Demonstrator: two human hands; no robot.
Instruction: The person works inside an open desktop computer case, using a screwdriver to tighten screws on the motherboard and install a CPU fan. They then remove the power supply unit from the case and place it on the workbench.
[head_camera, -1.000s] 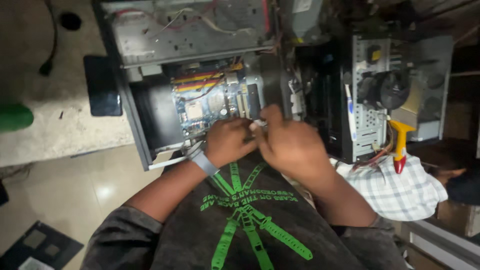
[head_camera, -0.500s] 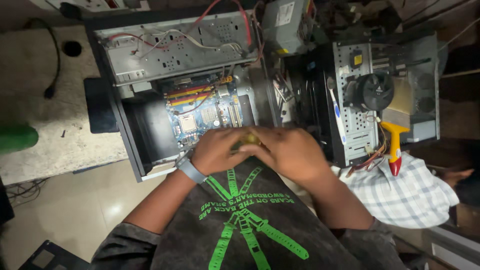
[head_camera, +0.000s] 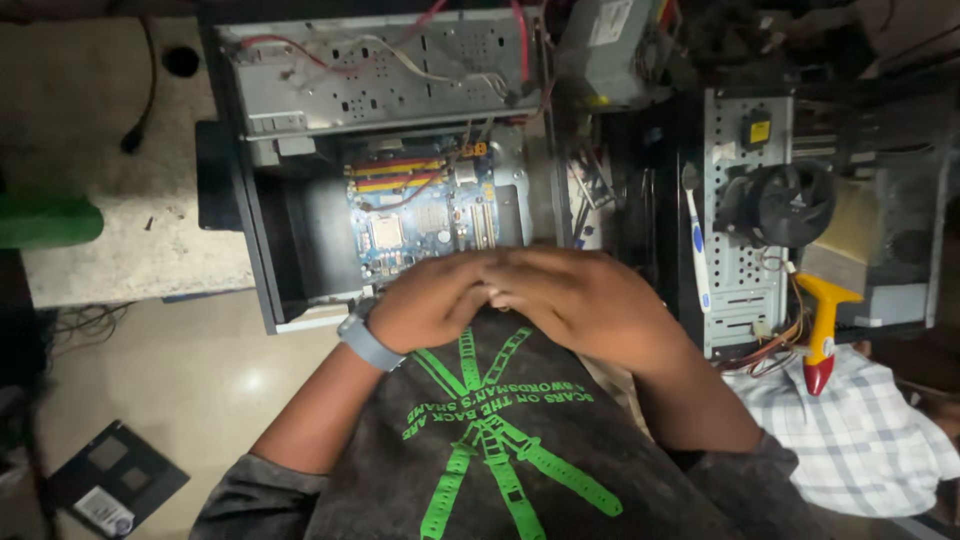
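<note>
Both hands are brought together just below the open computer case (head_camera: 262, 240), close against the person's chest. The left hand (head_camera: 425, 305) is curled, knuckles up, with a grey wristband (head_camera: 366, 340) on its wrist. The right hand (head_camera: 580, 300) lies across from it, its fingertips (head_camera: 497, 292) meeting those of the left hand. Whether anything is pinched between them cannot be told: the fingers cover the contact point, and neither grip can be confirmed as clenched on an object or released.

The case lies open on its side. Inside it sits a blue motherboard (head_camera: 420, 225), with red and yellow memory slots (head_camera: 395, 175) along its upper edge and a bare processor socket (head_camera: 386, 232) at its left. Above the board is a grey metal drive cage (head_camera: 380, 75), crossed by red and white wires (head_camera: 340, 55).

To the right stands a second chassis (head_camera: 740, 220), holding a black round cooler fan (head_camera: 790, 203). A white and blue toothbrush (head_camera: 695, 245) lies along its left edge. A yellow-handled tool with a red tip (head_camera: 822, 325) rests just beside its lower right corner, above a checked cloth (head_camera: 860, 430). A dark flat drive (head_camera: 110, 480) lies on the floor at lower left
</note>
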